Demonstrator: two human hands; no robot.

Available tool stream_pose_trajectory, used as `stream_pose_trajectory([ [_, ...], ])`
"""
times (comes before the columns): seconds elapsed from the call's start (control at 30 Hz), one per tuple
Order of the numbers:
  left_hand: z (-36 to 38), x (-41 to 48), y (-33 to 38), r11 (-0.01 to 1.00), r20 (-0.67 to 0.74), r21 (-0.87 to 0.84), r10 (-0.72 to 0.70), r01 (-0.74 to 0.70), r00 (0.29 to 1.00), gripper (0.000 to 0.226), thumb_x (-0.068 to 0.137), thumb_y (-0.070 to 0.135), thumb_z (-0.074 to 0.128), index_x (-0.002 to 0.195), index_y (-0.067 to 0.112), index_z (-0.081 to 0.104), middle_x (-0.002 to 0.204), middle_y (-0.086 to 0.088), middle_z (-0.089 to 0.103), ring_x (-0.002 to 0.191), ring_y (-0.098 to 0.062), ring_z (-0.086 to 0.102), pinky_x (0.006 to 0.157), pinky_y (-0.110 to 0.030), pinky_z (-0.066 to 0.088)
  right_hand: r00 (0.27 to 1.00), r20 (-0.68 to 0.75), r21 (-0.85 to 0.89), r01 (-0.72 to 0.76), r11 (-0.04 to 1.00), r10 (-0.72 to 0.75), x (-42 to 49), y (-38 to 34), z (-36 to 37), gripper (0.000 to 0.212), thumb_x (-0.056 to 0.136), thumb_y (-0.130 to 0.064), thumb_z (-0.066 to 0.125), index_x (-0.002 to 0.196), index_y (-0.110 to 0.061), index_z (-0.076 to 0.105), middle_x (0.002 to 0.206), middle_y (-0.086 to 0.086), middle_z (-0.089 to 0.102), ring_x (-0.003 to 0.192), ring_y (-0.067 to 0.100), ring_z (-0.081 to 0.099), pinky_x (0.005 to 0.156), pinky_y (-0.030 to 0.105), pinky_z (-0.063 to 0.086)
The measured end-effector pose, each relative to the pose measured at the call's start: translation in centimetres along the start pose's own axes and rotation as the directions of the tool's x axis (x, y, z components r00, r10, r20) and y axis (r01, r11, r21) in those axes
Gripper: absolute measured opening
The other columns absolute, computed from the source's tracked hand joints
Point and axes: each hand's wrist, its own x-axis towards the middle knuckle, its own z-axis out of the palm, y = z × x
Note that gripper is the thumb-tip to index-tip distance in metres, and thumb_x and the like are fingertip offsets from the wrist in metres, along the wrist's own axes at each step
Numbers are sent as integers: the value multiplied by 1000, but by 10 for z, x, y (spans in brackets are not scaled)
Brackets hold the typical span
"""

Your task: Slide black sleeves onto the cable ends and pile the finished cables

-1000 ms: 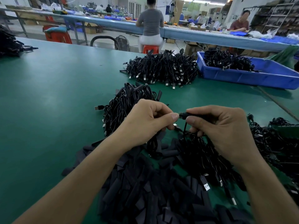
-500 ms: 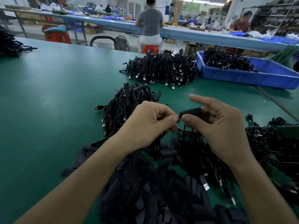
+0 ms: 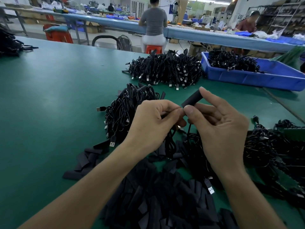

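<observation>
My right hand [image 3: 219, 123] pinches a black sleeve [image 3: 192, 98] between thumb and forefinger, tilted up to the right. My left hand [image 3: 153, 123] pinches a cable end at the sleeve's lower mouth; the plug itself is hidden by my fingers. The black cable [image 3: 170, 142] hangs down from my left hand. A heap of loose black sleeves [image 3: 153, 200] lies under my forearms. A pile of coiled cables [image 3: 128, 111] sits just beyond my left hand, and more tangled cables [image 3: 272, 151] lie at the right.
A larger cable pile [image 3: 166, 70] lies further back on the green table [image 3: 49, 96]. A blue tray [image 3: 264, 78] holding cables stands at the back right. Another dark pile [image 3: 8, 43] is at the far left. People sit at a long bench [image 3: 198, 35] beyond.
My right hand has opened out its lower fingers and tipped the sleeve upward, from lying level to slanting up-right. My left hand stays at the sleeve's near end.
</observation>
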Motion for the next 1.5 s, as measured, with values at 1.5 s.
stream_pose_trajectory([
  [1.5,-25,31,-29,864,-381,502,176,43,908,10,86,21,78,94,18,74,90,20,51,65,3,52,70,-2,39,888,444,-529,151,835,121,25,14,-50,15,85,-34,74,81,-33,60,81,-17,67,57,5,52,56,16,38],
])
